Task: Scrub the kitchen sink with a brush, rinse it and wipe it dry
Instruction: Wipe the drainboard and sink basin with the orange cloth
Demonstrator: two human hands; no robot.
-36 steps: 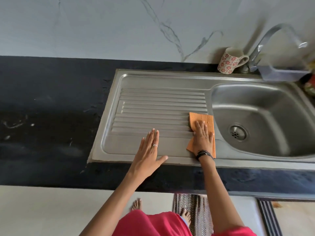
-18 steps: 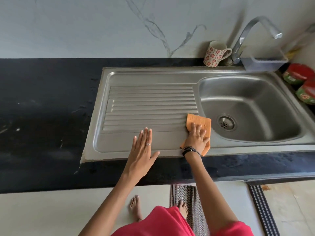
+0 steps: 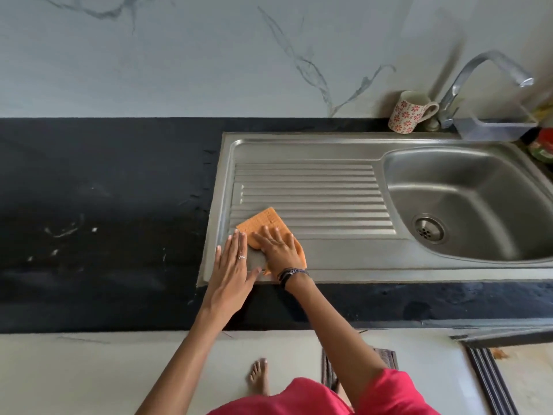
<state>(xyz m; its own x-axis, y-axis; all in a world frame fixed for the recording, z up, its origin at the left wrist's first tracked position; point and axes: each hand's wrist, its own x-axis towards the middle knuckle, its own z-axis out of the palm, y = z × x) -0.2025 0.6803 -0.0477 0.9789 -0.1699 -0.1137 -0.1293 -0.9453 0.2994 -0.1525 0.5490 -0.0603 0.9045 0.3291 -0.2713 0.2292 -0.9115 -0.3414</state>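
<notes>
Head view is showing the left hand (image 3: 232,269) lying flat, fingers straight, on the near-left rim of the sink (image 3: 389,272), holding nothing. Just beside it, the right hand (image 3: 279,250) is pressing the orange cloth (image 3: 264,220) onto the drainboard (image 3: 314,199) with spread fingers. Wiping along the ridges should dry best, before reaching the basin (image 3: 466,199) beyond.

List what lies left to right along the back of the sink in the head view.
Floral mug → tap → clear plastic container → red-lidded jar, partly cut off at the right edge.
</notes>
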